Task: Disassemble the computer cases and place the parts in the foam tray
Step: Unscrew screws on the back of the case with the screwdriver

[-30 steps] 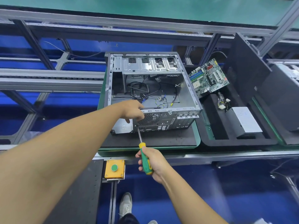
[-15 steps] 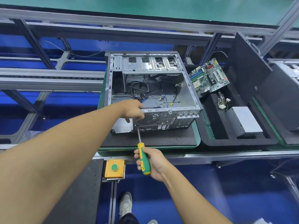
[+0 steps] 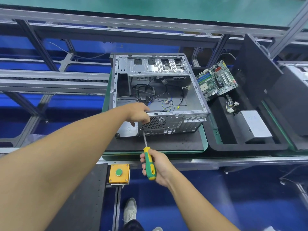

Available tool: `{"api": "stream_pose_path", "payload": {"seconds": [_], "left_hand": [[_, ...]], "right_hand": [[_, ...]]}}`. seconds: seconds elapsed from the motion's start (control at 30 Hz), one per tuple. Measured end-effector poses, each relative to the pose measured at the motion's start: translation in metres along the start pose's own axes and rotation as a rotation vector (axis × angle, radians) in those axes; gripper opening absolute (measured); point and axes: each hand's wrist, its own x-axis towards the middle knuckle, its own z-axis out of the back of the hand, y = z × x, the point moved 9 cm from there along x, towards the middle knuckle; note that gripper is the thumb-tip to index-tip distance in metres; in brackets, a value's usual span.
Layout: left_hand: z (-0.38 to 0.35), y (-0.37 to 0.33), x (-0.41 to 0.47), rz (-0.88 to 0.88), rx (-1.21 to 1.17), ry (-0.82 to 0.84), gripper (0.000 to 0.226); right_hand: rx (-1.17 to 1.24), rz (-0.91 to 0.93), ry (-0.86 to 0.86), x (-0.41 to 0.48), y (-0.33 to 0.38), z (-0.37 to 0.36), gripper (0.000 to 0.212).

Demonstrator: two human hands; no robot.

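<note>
two hands are at work on one open computer case (image 3: pixel 158 66), which lies on its side on a black pad (image 3: pixel 166 142) in the middle of the conveyor line, its open side facing up and its rear panel facing near. loose black cables lie inside on its floor. left hand (image 3: pixel 138 114) reaches in from the left and grasps the near upper edge of the case, fingers curled down over the rear panel beside the round fan grille. right hand (image 3: pixel 158 165) is wrapped tight around the green and yellow handle of a screwdriver (image 3: pixel 147 151), near side of the case; the shaft slants up and far, and its tip meets the rear panel at the lower left corner of the grille.

just right of the case sits the black foam tray (image 3: pixel 246 145). a green motherboard (image 3: pixel 216 79) leans at its far end, and a grey power supply (image 3: pixel 255 124) lies in a near compartment with its wires bunched on its far side. a yellow box with a green button (image 3: pixel 119 173) sits near left, below the line.
</note>
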Motion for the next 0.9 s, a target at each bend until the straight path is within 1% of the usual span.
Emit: {"api": "stream_pose_path", "payload": {"seconds": [0.1, 0.17, 0.23, 0.27, 0.3, 0.37, 0.4, 0.43, 0.47, 0.53, 0.63, 0.67, 0.73, 0.77, 0.83, 0.9], "left_hand": [[-0.001, 0.001, 0.0, 0.004, -0.001, 0.003, 0.035], [-0.001, 0.0, -0.001, 0.004, 0.003, 0.002, 0.041], [-0.001, -0.001, -0.002, 0.002, 0.01, 0.001, 0.043], [-0.001, -0.001, -0.002, 0.002, 0.011, 0.002, 0.042], [-0.001, -0.001, -0.001, 0.004, 0.008, 0.003, 0.04], [-0.001, 0.0, -0.001, 0.01, 0.001, 0.001, 0.038], [-0.001, 0.0, -0.002, 0.01, -0.001, -0.002, 0.038], [-0.001, 0.0, -0.002, 0.009, -0.002, -0.002, 0.039], [-0.001, -0.001, -0.002, 0.008, -0.003, -0.001, 0.04], [-0.001, -0.001, -0.001, 0.007, 0.0, 0.005, 0.041], [-0.001, 0.001, -0.001, 0.012, 0.003, 0.004, 0.034], [-0.001, 0.001, -0.001, 0.015, 0.002, 0.0, 0.032], [-0.001, 0.0, -0.002, 0.016, 0.0, -0.004, 0.034], [0.0, -0.002, -0.003, 0.012, 0.003, -0.004, 0.039], [0.0, -0.003, -0.004, 0.004, 0.008, -0.002, 0.048], [0.001, -0.003, -0.005, 0.002, 0.008, -0.007, 0.048]], "right_hand": [[-0.225, 0.168, -0.159, 0.001, 0.004, 0.01, 0.027], [-0.285, 0.211, -0.188, 0.002, 0.002, 0.01, 0.021], [-0.337, 0.214, -0.2, 0.002, 0.002, 0.009, 0.02], [-0.325, 0.197, -0.183, 0.003, 0.002, 0.007, 0.022], [-0.254, 0.161, -0.14, 0.004, 0.001, 0.006, 0.024], [-0.031, 0.036, 0.01, 0.005, -0.001, 0.001, 0.032], [0.022, -0.012, 0.084, 0.004, 0.0, -0.002, 0.037], [0.017, -0.026, 0.13, 0.003, 0.002, -0.003, 0.04], [-0.006, -0.02, 0.14, 0.003, 0.003, -0.003, 0.04], [-0.059, 0.032, 0.07, 0.005, 0.005, 0.003, 0.037], [-0.252, 0.211, -0.145, 0.004, 0.012, 0.016, 0.034], [-0.304, 0.252, -0.192, 0.004, 0.013, 0.018, 0.033], [-0.363, 0.273, -0.238, 0.004, 0.012, 0.019, 0.028], [-0.375, 0.26, -0.239, 0.004, 0.011, 0.018, 0.027], [-0.328, 0.204, -0.17, 0.006, 0.008, 0.012, 0.028], [-0.174, 0.07, -0.032, 0.008, 0.002, 0.005, 0.033]]}}
